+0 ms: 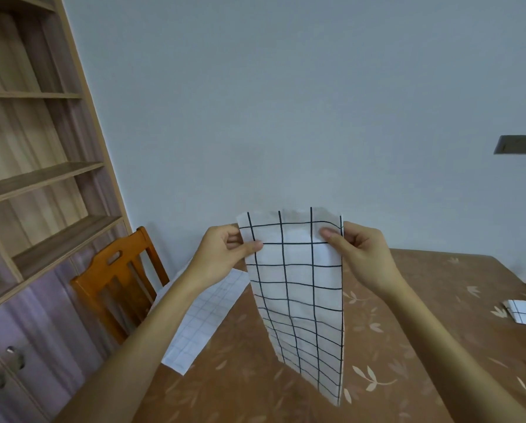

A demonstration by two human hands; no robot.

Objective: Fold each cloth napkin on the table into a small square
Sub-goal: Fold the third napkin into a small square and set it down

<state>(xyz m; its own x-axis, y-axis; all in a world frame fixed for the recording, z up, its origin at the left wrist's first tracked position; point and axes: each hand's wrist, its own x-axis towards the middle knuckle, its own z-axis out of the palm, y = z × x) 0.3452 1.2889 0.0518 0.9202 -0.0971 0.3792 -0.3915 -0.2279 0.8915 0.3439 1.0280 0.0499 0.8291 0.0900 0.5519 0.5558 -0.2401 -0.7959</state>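
Observation:
A white napkin with a black grid (301,300) hangs upright in the air over the table, folded into a long strip. My left hand (222,254) pinches its top left corner and my right hand (359,254) pinches its top right corner. Its lower end reaches down near the table's brown leaf-patterned cloth (408,361). A second white napkin with a faint grid (200,319) lies flat at the table's left edge, partly behind my left forearm. A small folded grid napkin (524,312) sits on the table at the far right.
A wooden chair (118,279) stands at the table's left side. A tall wooden shelf unit (27,178) with cabinet doors below fills the left. A plain pale wall is behind the table.

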